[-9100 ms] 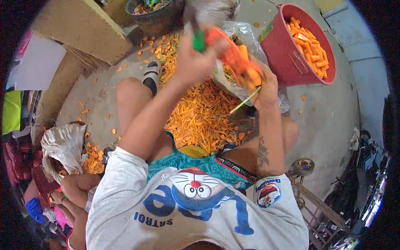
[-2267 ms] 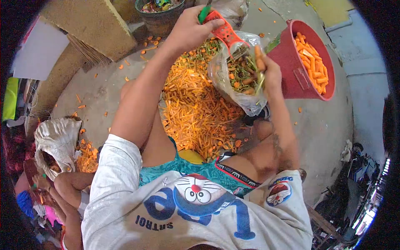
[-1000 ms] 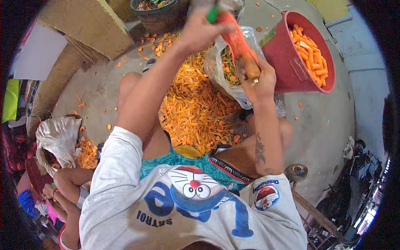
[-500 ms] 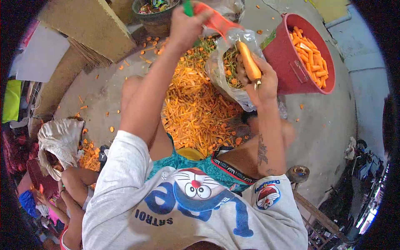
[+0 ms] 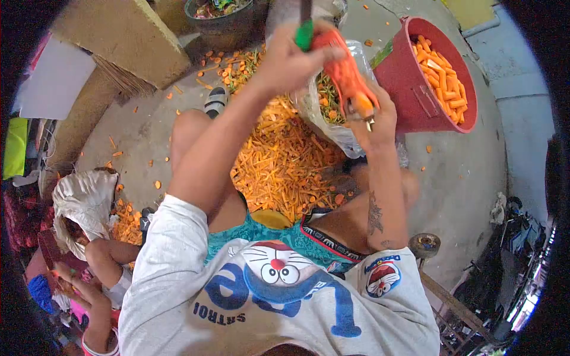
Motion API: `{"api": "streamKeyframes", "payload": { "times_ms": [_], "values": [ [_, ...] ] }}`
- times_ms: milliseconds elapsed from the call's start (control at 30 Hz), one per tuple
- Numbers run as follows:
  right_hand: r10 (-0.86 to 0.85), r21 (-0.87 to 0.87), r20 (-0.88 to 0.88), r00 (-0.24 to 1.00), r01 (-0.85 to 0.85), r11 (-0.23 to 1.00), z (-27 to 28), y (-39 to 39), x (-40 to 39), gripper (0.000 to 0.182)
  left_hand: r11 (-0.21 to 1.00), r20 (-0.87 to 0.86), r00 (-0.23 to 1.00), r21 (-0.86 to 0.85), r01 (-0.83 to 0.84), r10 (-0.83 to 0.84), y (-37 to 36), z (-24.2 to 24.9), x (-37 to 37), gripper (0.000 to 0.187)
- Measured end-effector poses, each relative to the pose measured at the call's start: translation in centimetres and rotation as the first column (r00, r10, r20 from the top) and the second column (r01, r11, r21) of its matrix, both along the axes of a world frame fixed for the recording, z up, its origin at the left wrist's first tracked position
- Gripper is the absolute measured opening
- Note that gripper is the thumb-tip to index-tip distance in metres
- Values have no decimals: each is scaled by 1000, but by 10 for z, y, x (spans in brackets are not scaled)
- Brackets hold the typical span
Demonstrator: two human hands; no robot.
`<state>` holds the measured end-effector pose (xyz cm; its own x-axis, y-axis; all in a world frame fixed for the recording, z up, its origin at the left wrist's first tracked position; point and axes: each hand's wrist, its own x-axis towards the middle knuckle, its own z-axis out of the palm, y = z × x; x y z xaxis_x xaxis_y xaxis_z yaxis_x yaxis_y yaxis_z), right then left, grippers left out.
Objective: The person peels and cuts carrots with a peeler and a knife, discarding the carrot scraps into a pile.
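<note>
Live from a makeshift vegetable-prep spot: bare concrete floor [image 5: 454, 190] underfoot, a sprawling heap of carrot peelings [image 5: 279, 160], a red tub [image 5: 404, 86] loaded with peeled carrots [image 5: 444, 80], a plain wall [image 5: 521, 115] alongside!

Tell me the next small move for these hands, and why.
Probably draw the red-orange peeler along the carrot, away from the right hand: the left hand holds the peeler with its far end over the carrot, while the right hand grips the carrot. Actual blade contact is hard to tell.
</note>
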<state>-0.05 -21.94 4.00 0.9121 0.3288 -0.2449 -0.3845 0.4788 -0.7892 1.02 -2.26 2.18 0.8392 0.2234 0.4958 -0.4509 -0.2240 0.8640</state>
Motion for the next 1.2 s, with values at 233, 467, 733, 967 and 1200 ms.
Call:
{"api": "streamKeyframes", "payload": {
  "times_ms": [233,467,733,967,1200],
  "values": [
    [186,73,39,982,-189,979,-23,-18,14,40,987,-67,992,-116,-112,105,8,-12,9,16],
    [292,148,57,955,-297,943,-22,-27,7,32,964,-129,981,-202,-172,148,42,-21,22,13],
    [114,66,10,993,-115,991,-24,-26,0,33,996,41,999,-83,-13,16,-3,-3,-1,16],
    [15,-20,84,996,-14,1000,-31,-20,9,39,982,-29,994,-152,-113,110,-15,2,-12,19],
    [290,71,100,952,-297,952,-22,-28,7,40,917,-23,991,-378,-129,130,26,-11,16,20]
  ]
}}
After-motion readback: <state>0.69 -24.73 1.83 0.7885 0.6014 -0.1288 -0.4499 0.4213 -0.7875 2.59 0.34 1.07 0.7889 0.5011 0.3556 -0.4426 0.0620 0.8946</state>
